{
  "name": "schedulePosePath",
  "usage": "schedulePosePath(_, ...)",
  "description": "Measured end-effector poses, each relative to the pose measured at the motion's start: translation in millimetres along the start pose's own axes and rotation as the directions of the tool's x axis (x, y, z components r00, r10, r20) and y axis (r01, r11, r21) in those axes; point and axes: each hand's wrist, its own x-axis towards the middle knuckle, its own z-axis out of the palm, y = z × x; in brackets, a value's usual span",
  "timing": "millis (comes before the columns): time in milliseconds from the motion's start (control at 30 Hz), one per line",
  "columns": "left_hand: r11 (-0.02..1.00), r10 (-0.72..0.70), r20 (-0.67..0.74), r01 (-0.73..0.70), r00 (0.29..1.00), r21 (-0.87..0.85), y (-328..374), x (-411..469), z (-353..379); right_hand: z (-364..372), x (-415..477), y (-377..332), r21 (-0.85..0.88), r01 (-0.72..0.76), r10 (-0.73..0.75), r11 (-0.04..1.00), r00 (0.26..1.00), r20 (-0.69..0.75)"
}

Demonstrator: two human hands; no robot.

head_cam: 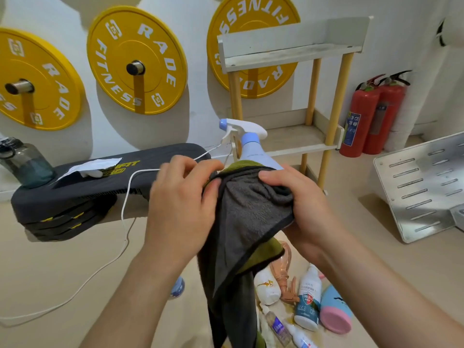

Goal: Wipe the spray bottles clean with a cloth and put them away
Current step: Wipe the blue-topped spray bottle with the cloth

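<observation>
A pale blue spray bottle (pixel 251 144) with a white trigger head sticks up out of a grey and green cloth (pixel 248 209) in the middle of the view. My right hand (pixel 298 204) grips the cloth-wrapped body of the bottle from the right. My left hand (pixel 183 197) pinches the cloth's upper edge at the left, thumb against the fabric. The cloth's loose end hangs down below my hands. On the floor below lie several more bottles, among them a white one with a teal label (pixel 308 297) and a small clear one (pixel 277 327).
A white shelf rack with yellow legs (pixel 288 54) stands behind the bottle. A dark bench (pixel 100 187) with a water jug (pixel 22 162) and a white cable is at left. Red fire extinguishers (pixel 371 114) and a metal plate (pixel 424 182) are at right. Yellow weight plates hang on the wall.
</observation>
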Motion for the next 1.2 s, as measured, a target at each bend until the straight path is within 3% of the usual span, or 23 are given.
schedulePosePath(33, 1.000, -0.019, -0.016, 0.019, 1.000, 0.018, 5.4, -0.8, 0.4, 1.0, -0.7, 0.2, -0.011, 0.018, -0.018, 1.000, 0.999, -0.031)
schedulePosePath(100, 0.987, -0.106, 0.027, 0.108, 0.994, -0.118, 22.1, -1.2, -2.4, 4.9, -2.2, -0.6, -0.032, 0.064, -0.066, 0.997, 0.994, -0.088)
schedulePosePath(200, 0.903, -0.214, 0.232, 0.283, 0.949, -0.323, 40.8, -2.5, -7.9, 9.8, -2.9, -0.4, -0.059, 0.153, -0.161, 0.986, 0.975, -0.151)
schedulePosePath(367, 0.856, -0.241, 0.402, 0.389, 0.883, -0.341, 35.3, 0.9, -6.3, 18.0, -8.5, 6.2, -0.059, 0.233, -0.240, 0.971, 0.959, -0.152)
schedulePosePath(500, 0.724, -0.337, 0.461, 0.539, 0.821, -0.430, 32.9, 2.4, 3.7, 26.0, -13.6, 20.7, -0.119, 0.285, -0.297, 0.951, 0.950, -0.095)
schedulePosePath(600, 0.516, -0.417, 0.529, 0.672, 0.739, -0.532, 37.1, 5.0, 6.6, 31.1, -12.9, 28.2, -0.263, 0.356, -0.384, 0.897, 0.921, -0.062)
schedulePosePath(667, 0.408, -0.369, 0.608, 0.710, 0.703, -0.574, 36.0, 6.8, 2.1, 32.4, -11.7, 27.4, -0.312, 0.370, -0.405, 0.875, 0.913, -0.056)
schedulePosePath(733, 0.402, -0.276, 0.637, 0.689, 0.720, -0.603, 35.8, 7.1, -4.6, 28.6, -10.6, 17.3, -0.190, 0.317, -0.335, 0.929, 0.939, -0.071)
schedulePosePath(800, 0.472, -0.203, 0.622, 0.632, 0.756, -0.614, 38.7, 4.8, -7.5, 20.1, -6.1, 9.2, -0.065, 0.227, -0.229, 0.972, 0.973, -0.028)
schedulePosePath(867, 0.513, -0.231, 0.567, 0.595, 0.790, -0.619, 40.8, 1.1, -6.1, 15.8, -5.3, 6.0, -0.061, 0.172, -0.171, 0.983, 0.985, 0.024)
schedulePosePath(933, 0.419, -0.291, 0.550, 0.621, 0.783, -0.662, 37.7, -0.2, -2.3, 18.4, -7.7, 9.1, -0.092, 0.183, -0.177, 0.979, 0.982, 0.066)
schedulePosePath(1033, 0.289, -0.314, 0.589, 0.666, 0.744, -0.687, 28.3, 1.2, -5.2, 23.7, -4.9, 6.0, -0.313, 0.224, -0.193, 0.923, 0.973, 0.125)
schedulePosePath(1100, 0.221, -0.222, 0.656, 0.693, 0.721, -0.686, 21.8, 4.0, -13.2, 18.2, 0.2, -4.4, -0.389, 0.149, -0.074, 0.909, 0.977, 0.200)
schedulePosePath(1200, 0.088, -0.018, 0.753, 0.751, 0.658, -0.654, 21.2, 4.6, -28.5, -3.5, 7.6, -6.5, -0.305, -0.016, 0.133, 0.952, 0.920, 0.368)
